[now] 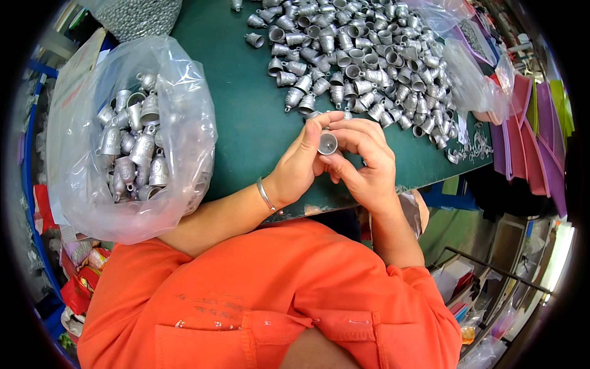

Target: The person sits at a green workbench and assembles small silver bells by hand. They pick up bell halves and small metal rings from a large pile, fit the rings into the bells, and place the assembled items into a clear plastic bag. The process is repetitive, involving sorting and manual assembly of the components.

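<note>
Both hands meet over the near edge of the green table, around one small silver metal bell (pixel 327 144) whose open mouth is turned up toward me. My left hand (pixel 297 161), with a bangle at its wrist, closes its fingers on the bell's left side. From the right, the thumb and fingers of my right hand (pixel 367 161) pinch the same bell. Something small shows inside its cup, too tiny to make out. Just beyond my fingers spreads a large heap of similar bells (pixel 362 58).
At left stands a clear plastic bag (pixel 190 123) holding several bells. Behind it is a bag of small silver beads (pixel 136 18). Small metal hooks or links (pixel 472 147) lie at the right table edge, beside pink and purple bins (pixel 528 147). The green table (pixel 236 98) reaches under everything.
</note>
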A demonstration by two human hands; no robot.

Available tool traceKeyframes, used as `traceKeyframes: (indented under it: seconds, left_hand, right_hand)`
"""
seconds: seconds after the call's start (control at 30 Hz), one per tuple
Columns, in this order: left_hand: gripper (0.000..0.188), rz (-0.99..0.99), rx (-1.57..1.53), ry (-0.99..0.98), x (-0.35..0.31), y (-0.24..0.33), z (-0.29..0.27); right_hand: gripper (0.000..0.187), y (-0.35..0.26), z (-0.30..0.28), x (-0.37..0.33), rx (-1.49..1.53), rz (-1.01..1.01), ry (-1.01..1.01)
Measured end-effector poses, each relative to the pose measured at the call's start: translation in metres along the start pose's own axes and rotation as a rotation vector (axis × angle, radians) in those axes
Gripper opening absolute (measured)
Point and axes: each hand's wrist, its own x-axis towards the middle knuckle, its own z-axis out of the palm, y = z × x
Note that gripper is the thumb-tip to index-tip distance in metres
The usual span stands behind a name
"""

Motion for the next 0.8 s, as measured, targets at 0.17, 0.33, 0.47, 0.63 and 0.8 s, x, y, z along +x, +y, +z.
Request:
traceKeyframes:
  seconds: [0.17,0.33,0.47,0.63,0.8]
  left_hand:
    - [0.061,-0.056,-0.143,-0.027,0.002,0.005,-0.005]
    - [0.039,-0.029,-0.284,0.218,0.002,0.011,-0.008]
    - [0.032,0.053,-0.269,0.28,0.002,0.012,-0.007]
    - [0.024,0.072,-0.238,0.313,0.003,0.012,-0.008]
    - [0.027,0.044,-0.17,0.332,0.002,0.013,-0.006]
  right_hand:
    - [0.016,-0.003,-0.014,0.001,0.069,-0.061,0.06]
    - [0.015,0.011,-0.024,-0.01,-0.077,0.416,0.145]
    - [0.028,0.015,-0.002,-0.022,-0.474,0.325,-0.119]
    - [0.023,0.019,0.006,-0.028,-0.262,0.122,0.08]
    - [0.038,0.009,0.004,-0.03,-0.04,0.203,0.193]
